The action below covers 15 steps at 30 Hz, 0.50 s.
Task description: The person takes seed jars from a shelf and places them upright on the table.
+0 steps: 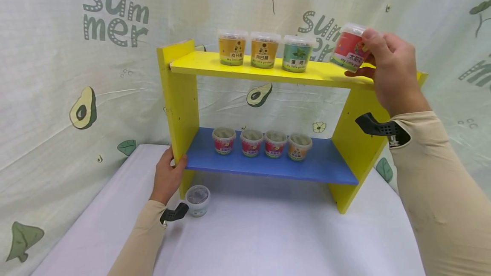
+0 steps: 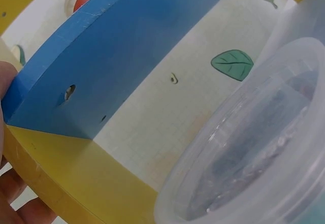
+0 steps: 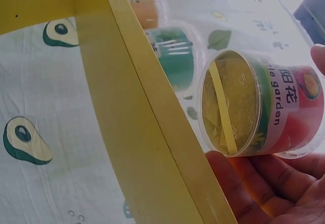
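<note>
My right hand [image 1: 395, 67] grips a red-labelled plastic cup [image 1: 348, 48] at the right end of the yellow top shelf [image 1: 207, 64]. In the right wrist view the cup [image 3: 274, 109] is tilted, its clear bottom facing the camera and the fingers beneath it. My left hand [image 1: 167, 174] holds the lower left edge of the yellow side panel [image 1: 174, 110], by the blue shelf [image 1: 245, 168]. Close to the left wrist, a lidded clear cup [image 1: 197, 201] stands on the white table; its rim [image 2: 244, 132] looms large in the left wrist view.
Two orange-labelled cups [image 1: 232, 50] and a green-labelled cup [image 1: 297, 54] stand in a row on the top shelf. On the blue shelf are several cups, red-labelled [image 1: 251, 144] and one orange-labelled [image 1: 299, 147]. A patterned curtain [image 1: 115, 71] hangs behind.
</note>
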### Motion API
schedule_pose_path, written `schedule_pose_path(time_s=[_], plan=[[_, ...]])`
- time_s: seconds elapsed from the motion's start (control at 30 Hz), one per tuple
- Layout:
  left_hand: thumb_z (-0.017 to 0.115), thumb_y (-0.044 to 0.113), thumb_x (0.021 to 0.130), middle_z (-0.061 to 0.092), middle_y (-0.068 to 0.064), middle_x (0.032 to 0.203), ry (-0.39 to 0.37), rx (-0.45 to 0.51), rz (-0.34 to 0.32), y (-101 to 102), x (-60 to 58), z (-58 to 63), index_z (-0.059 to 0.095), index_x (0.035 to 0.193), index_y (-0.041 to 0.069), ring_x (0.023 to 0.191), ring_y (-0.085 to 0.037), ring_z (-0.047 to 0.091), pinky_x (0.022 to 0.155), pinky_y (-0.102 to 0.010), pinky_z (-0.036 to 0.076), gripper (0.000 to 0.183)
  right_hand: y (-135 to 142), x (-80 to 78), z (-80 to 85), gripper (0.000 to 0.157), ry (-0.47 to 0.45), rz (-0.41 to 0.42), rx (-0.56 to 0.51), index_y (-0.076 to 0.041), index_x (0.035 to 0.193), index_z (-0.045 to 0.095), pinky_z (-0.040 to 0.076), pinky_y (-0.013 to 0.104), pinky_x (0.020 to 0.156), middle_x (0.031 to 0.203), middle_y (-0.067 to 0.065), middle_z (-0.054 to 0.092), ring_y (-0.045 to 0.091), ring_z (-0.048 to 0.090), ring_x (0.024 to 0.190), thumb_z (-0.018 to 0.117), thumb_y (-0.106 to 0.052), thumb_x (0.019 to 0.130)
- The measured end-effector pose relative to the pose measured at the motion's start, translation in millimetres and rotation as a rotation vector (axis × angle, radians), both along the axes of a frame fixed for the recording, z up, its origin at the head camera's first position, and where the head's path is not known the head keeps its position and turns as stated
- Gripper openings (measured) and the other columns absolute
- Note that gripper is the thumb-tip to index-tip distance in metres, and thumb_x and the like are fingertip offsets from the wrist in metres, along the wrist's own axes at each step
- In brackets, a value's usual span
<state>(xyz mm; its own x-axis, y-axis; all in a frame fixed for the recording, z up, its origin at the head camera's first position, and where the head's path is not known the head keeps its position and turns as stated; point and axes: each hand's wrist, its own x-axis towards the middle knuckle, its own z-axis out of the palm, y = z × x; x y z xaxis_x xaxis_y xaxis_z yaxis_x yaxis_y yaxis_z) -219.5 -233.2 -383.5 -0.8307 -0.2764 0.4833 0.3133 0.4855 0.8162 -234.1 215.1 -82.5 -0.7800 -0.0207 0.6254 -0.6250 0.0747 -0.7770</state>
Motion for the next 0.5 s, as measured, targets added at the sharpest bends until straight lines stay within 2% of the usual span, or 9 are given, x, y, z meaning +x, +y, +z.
schedule_pose_path(time_s=[0.23, 0.37, 0.5], plan=[[0.054, 0.03, 0.103, 0.054, -0.015, 0.133, -0.017, 0.019, 0.006, -0.2, 3.4, -1.9, 0.047, 0.145, 0.007, 0.119, -0.033, 0.054, 0.096, -0.056, 0.05, 0.048, -7.3, 6.4, -0.8, 0.045, 0.008, 0.057, -0.045, -0.002, 0.121, 0.062, 0.058, 0.023, 0.074, 0.119, 0.014, 0.062, 0.028, 0.06, 0.103, 0.067, -0.039, 0.096], [0.054, 0.03, 0.103, 0.054, -0.016, 0.133, -0.028, 0.02, 0.023, -0.1, 6.6, -2.8, 0.047, 0.145, 0.007, 0.12, -0.035, 0.054, 0.097, -0.058, 0.049, 0.048, -14.0, 12.4, -3.8, 0.044, 0.011, 0.042, -0.063, -0.003, 0.121, 0.061, 0.058, 0.022, 0.076, 0.121, 0.014, 0.062, 0.028, 0.06, 0.106, 0.067, -0.039, 0.096], [0.054, 0.029, 0.103, 0.054, -0.016, 0.132, -0.011, 0.001, 0.01, 2.0, 3.5, -0.8, 0.047, 0.145, 0.006, 0.118, -0.035, 0.055, 0.096, -0.057, 0.05, 0.048, -14.3, 22.0, -6.0, 0.044, 0.024, 0.045, -0.105, -0.003, 0.124, 0.061, 0.058, 0.023, 0.077, 0.126, 0.014, 0.06, 0.028, 0.058, 0.11, 0.066, -0.037, 0.096]])
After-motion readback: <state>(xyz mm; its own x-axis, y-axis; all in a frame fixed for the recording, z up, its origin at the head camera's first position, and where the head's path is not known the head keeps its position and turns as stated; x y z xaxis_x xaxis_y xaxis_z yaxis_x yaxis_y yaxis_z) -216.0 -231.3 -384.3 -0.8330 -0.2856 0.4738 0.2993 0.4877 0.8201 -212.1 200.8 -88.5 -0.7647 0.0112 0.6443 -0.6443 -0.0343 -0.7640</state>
